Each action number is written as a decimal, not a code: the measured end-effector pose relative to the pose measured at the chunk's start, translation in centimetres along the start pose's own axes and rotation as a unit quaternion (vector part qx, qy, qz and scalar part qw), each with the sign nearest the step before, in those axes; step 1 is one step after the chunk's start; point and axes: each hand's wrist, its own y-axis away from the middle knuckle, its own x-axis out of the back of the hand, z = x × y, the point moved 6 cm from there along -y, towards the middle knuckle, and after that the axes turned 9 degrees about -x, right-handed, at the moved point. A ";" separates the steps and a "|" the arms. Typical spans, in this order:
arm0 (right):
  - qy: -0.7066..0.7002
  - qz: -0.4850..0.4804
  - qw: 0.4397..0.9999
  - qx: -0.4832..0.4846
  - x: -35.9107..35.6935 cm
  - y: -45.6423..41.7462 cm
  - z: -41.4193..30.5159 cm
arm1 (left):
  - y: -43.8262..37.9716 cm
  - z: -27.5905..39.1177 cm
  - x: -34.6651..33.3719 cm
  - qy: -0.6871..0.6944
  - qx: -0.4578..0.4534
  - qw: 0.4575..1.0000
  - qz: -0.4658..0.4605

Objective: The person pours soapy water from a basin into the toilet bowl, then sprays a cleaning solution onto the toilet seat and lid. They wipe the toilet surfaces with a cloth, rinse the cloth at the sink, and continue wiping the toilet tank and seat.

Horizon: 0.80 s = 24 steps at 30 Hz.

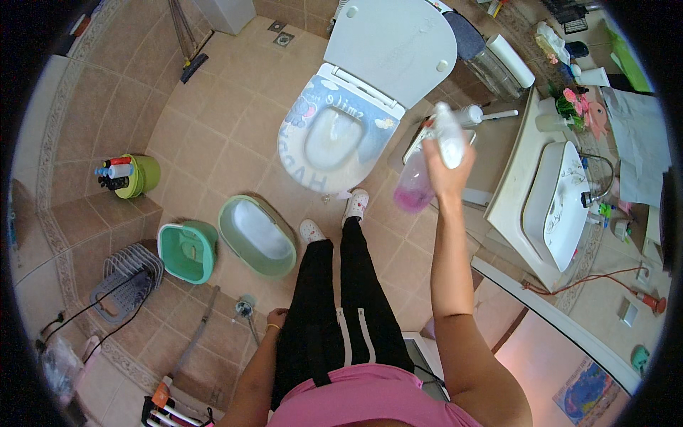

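My right hand (452, 169) is closed around the neck of a spray bottle with a white trigger head (448, 136) and a clear body holding pink liquid (415, 196). The bottle is tilted, its base towards the lower left, to the right of the toilet. The toilet's lid (392, 48) is up, and its patterned blue seat (368, 147) lies down over the bowl. My left hand (277, 317) hangs beside my left thigh; its fingers are partly hidden and I see nothing in it. A toilet brush (496, 115) in a white holder stands behind the bottle.
A green oval tub (283, 245) with whitish contents and a teal bucket (213, 227) stand left of my feet. Farther left are a lime bucket of bottles (151, 173) and a grey plastic basket (120, 293). At right are a washbasin (539, 213) and its counter (504, 197). A squeegee (193, 68) leans at upper left.
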 end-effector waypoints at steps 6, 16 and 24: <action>0.138 -0.036 0.989 0.033 -2.7 -3.2 3.7 | -0.7 -0.7 -1.6 0.019 0.002 1.000 -0.015; 0.019 0.004 0.999 0.046 -2.1 -2.5 -1.9 | 0.4 -2.5 -2.6 0.062 0.046 0.997 0.005; 0.207 -0.154 0.966 0.012 -7.3 -2.9 1.3 | -0.3 -0.5 -2.0 0.072 0.021 0.997 0.011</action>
